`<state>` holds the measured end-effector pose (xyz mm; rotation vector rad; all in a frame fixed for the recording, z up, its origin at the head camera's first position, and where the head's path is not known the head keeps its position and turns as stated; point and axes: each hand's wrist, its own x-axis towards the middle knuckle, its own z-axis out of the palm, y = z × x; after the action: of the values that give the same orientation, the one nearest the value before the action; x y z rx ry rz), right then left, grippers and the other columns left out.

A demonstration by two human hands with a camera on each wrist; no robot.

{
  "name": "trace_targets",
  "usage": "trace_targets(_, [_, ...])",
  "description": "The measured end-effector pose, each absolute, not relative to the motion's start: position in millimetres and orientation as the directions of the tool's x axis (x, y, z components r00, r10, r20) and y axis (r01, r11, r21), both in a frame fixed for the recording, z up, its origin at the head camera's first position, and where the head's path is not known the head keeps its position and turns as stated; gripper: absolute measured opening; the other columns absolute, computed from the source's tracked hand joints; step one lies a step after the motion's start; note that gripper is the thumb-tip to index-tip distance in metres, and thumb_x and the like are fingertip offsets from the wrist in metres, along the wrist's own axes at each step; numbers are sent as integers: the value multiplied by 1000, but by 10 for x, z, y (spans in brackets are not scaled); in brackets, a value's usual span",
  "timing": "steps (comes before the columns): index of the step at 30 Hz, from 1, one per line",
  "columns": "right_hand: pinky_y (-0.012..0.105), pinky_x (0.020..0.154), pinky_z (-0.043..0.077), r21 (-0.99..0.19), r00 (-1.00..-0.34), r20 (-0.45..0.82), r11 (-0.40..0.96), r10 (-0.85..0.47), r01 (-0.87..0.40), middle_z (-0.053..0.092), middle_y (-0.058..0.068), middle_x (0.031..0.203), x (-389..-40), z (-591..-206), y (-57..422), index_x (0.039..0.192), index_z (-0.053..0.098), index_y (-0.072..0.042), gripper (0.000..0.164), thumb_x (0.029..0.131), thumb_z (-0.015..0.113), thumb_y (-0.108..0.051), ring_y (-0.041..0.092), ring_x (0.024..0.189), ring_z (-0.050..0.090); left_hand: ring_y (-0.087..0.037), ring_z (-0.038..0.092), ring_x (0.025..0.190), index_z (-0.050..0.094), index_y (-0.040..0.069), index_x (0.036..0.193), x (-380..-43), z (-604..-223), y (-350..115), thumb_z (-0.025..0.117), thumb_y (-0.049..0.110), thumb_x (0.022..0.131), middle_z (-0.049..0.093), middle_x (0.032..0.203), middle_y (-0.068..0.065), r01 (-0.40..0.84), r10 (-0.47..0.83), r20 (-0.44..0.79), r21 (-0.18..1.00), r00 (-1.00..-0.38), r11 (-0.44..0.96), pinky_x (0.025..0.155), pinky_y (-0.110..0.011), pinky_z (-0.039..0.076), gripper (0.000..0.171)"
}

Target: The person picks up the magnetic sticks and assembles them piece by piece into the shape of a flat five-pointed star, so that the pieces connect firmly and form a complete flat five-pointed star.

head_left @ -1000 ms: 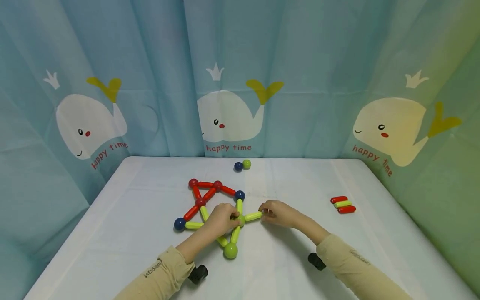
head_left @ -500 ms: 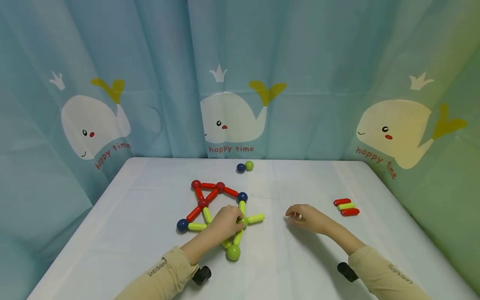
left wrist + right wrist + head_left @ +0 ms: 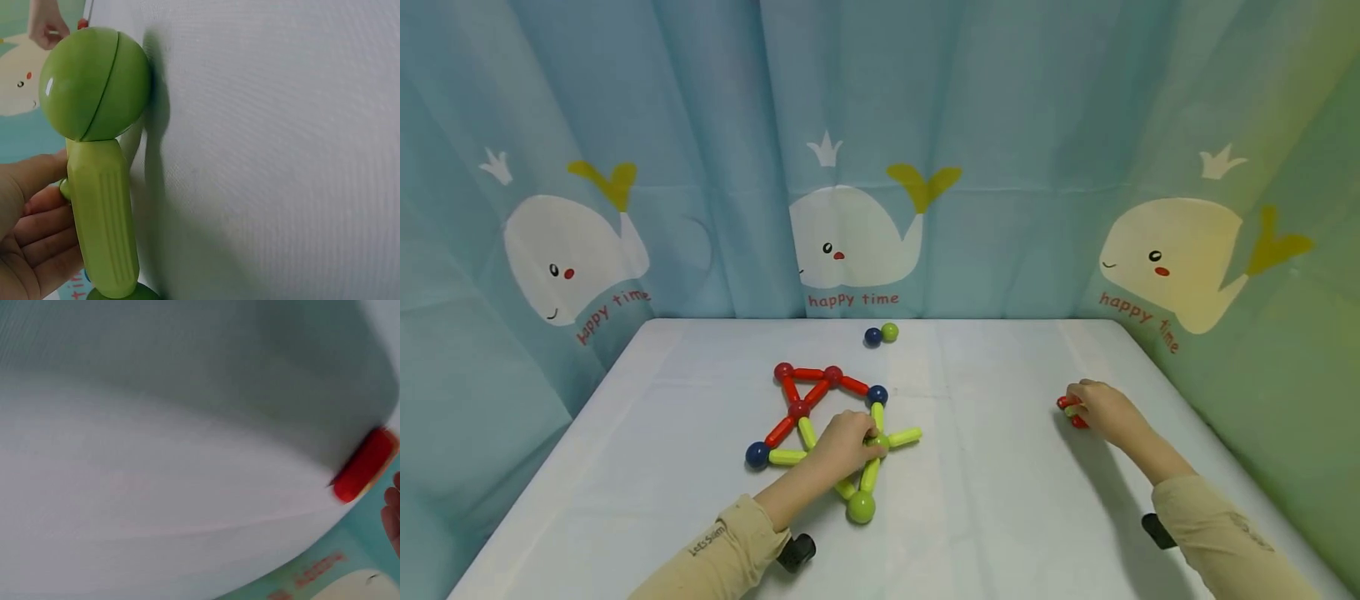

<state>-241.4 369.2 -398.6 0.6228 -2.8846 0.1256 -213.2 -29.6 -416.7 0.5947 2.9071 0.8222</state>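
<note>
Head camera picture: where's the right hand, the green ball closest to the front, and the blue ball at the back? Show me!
Right hand (image 3: 1105, 410): head view, back of the hand.
Front green ball (image 3: 861, 507): head view, middle of its visible side.
Back blue ball (image 3: 872, 337): head view, its middle.

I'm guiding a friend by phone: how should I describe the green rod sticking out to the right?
On the white table, find the figure of balls and rods at the left hand. From the green ball this hand pinches, the green rod points towards the person's right. Unlike the neighbouring rods on that ball, it has no ball on its outer end.
</note>
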Motion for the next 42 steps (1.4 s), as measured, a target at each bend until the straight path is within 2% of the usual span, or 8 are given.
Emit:
trace_targets(7, [33, 56, 43, 13, -894, 183, 910, -409, -414, 54, 3, 69, -2448, -4018, 3915, 72, 55, -5, 19, 74, 71, 5, 16, 61, 49, -8, 42, 60, 59, 9, 70, -2129, -4162, -286, 74, 19, 80, 48, 65, 4, 372, 405, 44, 496, -913, 784, 53, -17, 35, 22])
trace_targets(13, [29, 55, 38, 40, -883, 127, 892, -451, -450, 47, -2, 67, -2473, -4048, 3963, 71, 52, -8, 21, 78, 70, -1, 11, 60, 41, -7, 45, 57, 63, 8, 80, -2102, -4165, -227, 70, 23, 85, 54, 65, 4, 423, 452, 9, 369, -892, 827, 52, -17, 38, 17])
trace_targets(16, [31, 56, 40, 50, -886, 91, 891, -454, -452, 50, 0, 69, -2489, -4033, 3949, 74, 54, -7, 18, 77, 71, -2, 13, 61, 45, -7, 45, 56, 65, 9, 82, -2120, -4156, -222, 71, 24, 84, 56, 65, 4, 441, 464, 13, 334, -886, 833, 53, -17, 39, 17])
trace_targets(21, [35, 57, 44, 112, -875, 54, 874, -480, -473, 52, 1, 70, -2505, -4015, 3900, 75, 58, -6, 16, 76, 72, -2, 17, 63, 51, -7, 46, 60, 66, 8, 85, -2107, -4147, -261, 72, 25, 83, 61, 72, 2, 442, 469, 22, 374, -883, 815, 57, -17, 40, 18])
trace_targets(29, [31, 53, 38, 129, -851, 103, 855, -515, -502, 47, -2, 67, -2492, -4031, 3789, 72, 54, -11, 19, 78, 71, -5, 14, 60, 44, -8, 48, 66, 69, 7, 90, -2049, -4176, -356, 77, 24, 78, 64, 79, 2, 377, 440, -20, 482, -898, 791, 63, -19, 42, 22])
trace_targets(34, [31, 53, 39, 145, -826, 132, 835, -548, -531, 49, -1, 68, -2497, -3991, 3578, 73, 52, -9, 21, 77, 72, -5, 17, 61, 47, -8, 48, 68, 72, 6, 90, -2044, -4187, -389, 78, 21, 75, 66, 81, 0, 340, 419, -23, 545, -908, 766, 63, -19, 42, 23])
trace_targets(38, [33, 57, 45, 124, -810, 172, 828, -561, -548, 56, 3, 70, -2527, -3917, 3312, 80, 56, -6, 15, 78, 71, -3, 21, 63, 53, -9, 49, 68, 71, 5, 91, -2049, -4177, -412, 78, 21, 76, 66, 81, 0, 330, 406, -16, 555, -914, 764, 64, -19, 43, 23])
trace_targets(42, [35, 57, 48, 81, -787, 222, 815, -576, -574, 60, 7, 72, -2564, -3875, 3023, 89, 53, -2, 17, 82, 68, -1, 23, 63, 56, -9, 50, 67, 70, 6, 89, -2049, -4167, -430, 77, 21, 76, 64, 80, 0, 339, 403, 2, 543, -915, 768, 63, -20, 43, 21])
